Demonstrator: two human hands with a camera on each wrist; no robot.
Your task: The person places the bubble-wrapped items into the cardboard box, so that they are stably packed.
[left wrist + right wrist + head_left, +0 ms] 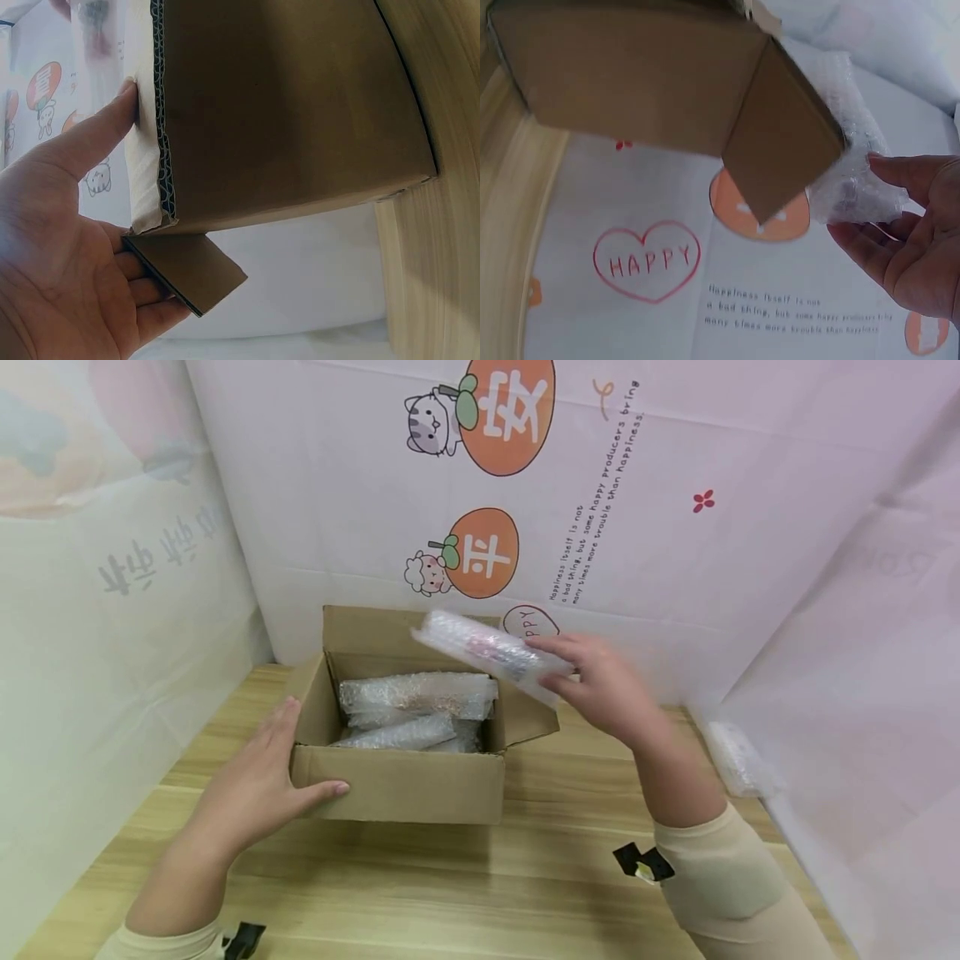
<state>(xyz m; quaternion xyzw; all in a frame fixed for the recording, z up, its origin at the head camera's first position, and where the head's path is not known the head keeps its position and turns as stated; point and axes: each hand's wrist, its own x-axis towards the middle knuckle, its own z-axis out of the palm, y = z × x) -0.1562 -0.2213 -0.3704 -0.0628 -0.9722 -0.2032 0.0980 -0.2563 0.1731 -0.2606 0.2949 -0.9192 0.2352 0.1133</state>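
Observation:
An uncovered cardboard box [397,785] stands with its flaps folded outward and several bubble-wrapped packages [416,693] inside. My left hand [251,785] is at its near left corner, thumb along the front flap and fingers along the left side flap [191,274]. Fingers and thumb there are fairly straight and spread apart. My right hand [611,685] pinches one end of another bubble-wrapped package [480,647], raised over the box's back right corner. Pinkish and dark patches show through its wrap. In the right wrist view, the right flap [784,135] partly covers this package [851,142].
A further bubble-wrapped package [738,760] lies at the right, beside the white side sheet. Printed white sheets [360,493] rise behind and on both sides of the wood-grain table [390,885]. Sleeves with black clips [643,862] cover both forearms.

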